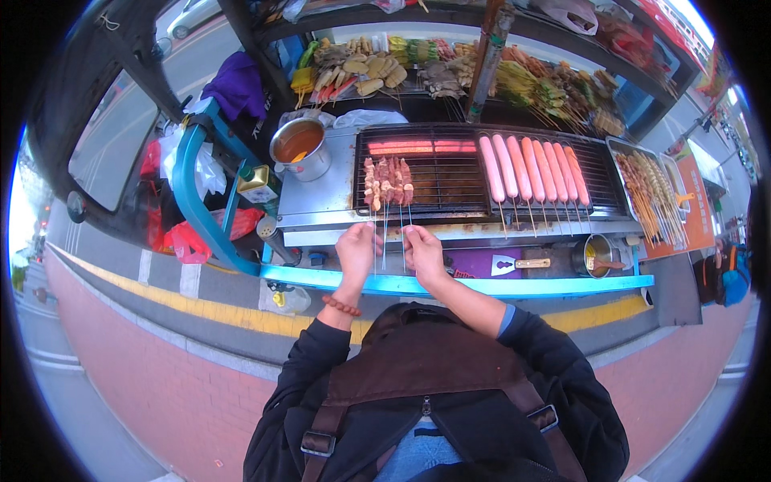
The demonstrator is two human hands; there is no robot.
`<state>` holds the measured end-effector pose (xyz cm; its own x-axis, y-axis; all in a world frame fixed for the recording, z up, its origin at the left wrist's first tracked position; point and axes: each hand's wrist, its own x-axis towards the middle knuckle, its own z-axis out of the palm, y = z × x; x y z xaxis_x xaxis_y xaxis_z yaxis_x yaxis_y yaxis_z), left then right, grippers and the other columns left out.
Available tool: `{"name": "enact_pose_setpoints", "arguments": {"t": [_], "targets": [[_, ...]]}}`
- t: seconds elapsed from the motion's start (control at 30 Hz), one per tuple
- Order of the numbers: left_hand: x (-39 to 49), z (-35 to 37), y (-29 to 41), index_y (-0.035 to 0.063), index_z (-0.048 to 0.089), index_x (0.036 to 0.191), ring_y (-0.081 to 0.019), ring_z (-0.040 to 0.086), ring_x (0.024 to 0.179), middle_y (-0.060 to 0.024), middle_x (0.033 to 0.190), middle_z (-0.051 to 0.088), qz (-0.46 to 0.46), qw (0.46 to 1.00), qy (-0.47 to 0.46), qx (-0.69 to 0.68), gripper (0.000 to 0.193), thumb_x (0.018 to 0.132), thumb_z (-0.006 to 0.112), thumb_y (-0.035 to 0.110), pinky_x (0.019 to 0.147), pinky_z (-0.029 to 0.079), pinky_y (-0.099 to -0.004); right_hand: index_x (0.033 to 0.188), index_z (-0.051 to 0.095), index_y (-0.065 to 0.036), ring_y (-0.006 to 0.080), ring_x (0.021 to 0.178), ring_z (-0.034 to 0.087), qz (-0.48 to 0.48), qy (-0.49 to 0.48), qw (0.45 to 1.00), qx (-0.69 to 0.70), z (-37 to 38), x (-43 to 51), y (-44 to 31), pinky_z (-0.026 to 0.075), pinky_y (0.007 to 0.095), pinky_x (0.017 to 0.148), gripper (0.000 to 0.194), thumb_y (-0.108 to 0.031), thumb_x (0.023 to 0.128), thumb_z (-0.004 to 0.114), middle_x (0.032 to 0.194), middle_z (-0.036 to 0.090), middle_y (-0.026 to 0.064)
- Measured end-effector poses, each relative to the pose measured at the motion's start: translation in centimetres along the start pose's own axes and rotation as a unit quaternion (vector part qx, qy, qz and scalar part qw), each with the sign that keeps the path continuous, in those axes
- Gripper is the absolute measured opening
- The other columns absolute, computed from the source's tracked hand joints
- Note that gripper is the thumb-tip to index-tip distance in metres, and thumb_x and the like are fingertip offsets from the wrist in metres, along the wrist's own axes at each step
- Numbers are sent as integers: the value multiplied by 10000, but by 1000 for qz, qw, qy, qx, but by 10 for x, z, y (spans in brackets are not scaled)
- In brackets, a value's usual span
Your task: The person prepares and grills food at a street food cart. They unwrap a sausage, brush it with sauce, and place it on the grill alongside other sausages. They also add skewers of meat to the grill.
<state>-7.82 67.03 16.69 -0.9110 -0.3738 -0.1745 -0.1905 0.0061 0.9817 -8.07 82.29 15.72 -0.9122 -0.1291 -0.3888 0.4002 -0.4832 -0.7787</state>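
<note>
Several skewers of raw-looking meat chunks (389,181) lie side by side on the left part of the wire grill rack (446,181), close to a glowing heating element (421,146). My left hand (356,248) grips the thin metal skewer sticks at their left side. With its thumb and fingers together, my right hand (421,250) pinches the sticks at the right side. The lower stick ends hang over the grill's front edge between both hands. On the right half of the grill, several pink sausages on wooden sticks (527,169) lie in a row.
Left of the grill stand a metal pot of reddish sauce (301,147), a tin can (259,182) and a shaker (271,234). Below the grill are a scraper (518,264) and a metal pot with a brush (596,256). A blue rail (470,285) runs before me; a skewer tray (623,147) sits right.
</note>
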Motion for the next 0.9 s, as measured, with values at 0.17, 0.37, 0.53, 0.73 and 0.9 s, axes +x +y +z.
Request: {"name": "enact_pose_setpoints", "arguments": {"t": [0.17, 0.37, 0.53, 0.73, 0.9], "targets": [[4, -8, 7, 3, 726, 950, -72, 519, 461, -25, 633, 645, 16, 998, 1, 67, 250, 1013, 640, 229, 434, 400, -241, 1131, 624, -44, 82, 409, 364, 41, 3, 999, 21, 0, 4, -2, 229, 256, 376, 213, -222, 1067, 526, 655, 539, 19], [-4, -29, -11, -3, 744, 989, -104, 594, 486, -63, 675, 692, -7, 999, -12, -29, 312, 999, 680, 301, 481, 479, -259, 1130, 633, -27, 95, 486, 472, 56, -42, 997, -45, -4, 2, -13, 331, 243, 418, 307, -317, 1059, 559, 716, 574, 29], [-4, -124, -40, 60, 713, 1025, -271, 691, 787, -107, 887, 697, 297, 870, 141, 367, 165, 875, 749, 117, 689, 555, -364, 1202, 646, -28, 125, 750, 663, -3, 16, 988, -156, -50, -19, -18, 503, 242, 547, 335, -316, 1050, 570, 978, 695, 74], [39, -208, -49, 63, 613, 1214, -405, 634, 1051, -187, 1232, 608, 353, 764, 31, 540, 368, 865, 727, 90, 835, 559, -446, 1223, 636, -27, 100, 732, 666, -76, 10, 980, -185, -98, -53, -25, 503, 239, 565, 266, -192, 1015, 628, 949, 695, 43], [50, -212, -46, 67, 591, 1190, -389, 640, 1030, -166, 1183, 607, 367, 739, -3, 566, 417, 819, 778, 104, 815, 554, -445, 1267, 636, -15, 66, 735, 660, -90, -2, 967, -238, -94, -75, -81, 525, 239, 623, 322, -124, 968, 686, 918, 696, 3]]}}
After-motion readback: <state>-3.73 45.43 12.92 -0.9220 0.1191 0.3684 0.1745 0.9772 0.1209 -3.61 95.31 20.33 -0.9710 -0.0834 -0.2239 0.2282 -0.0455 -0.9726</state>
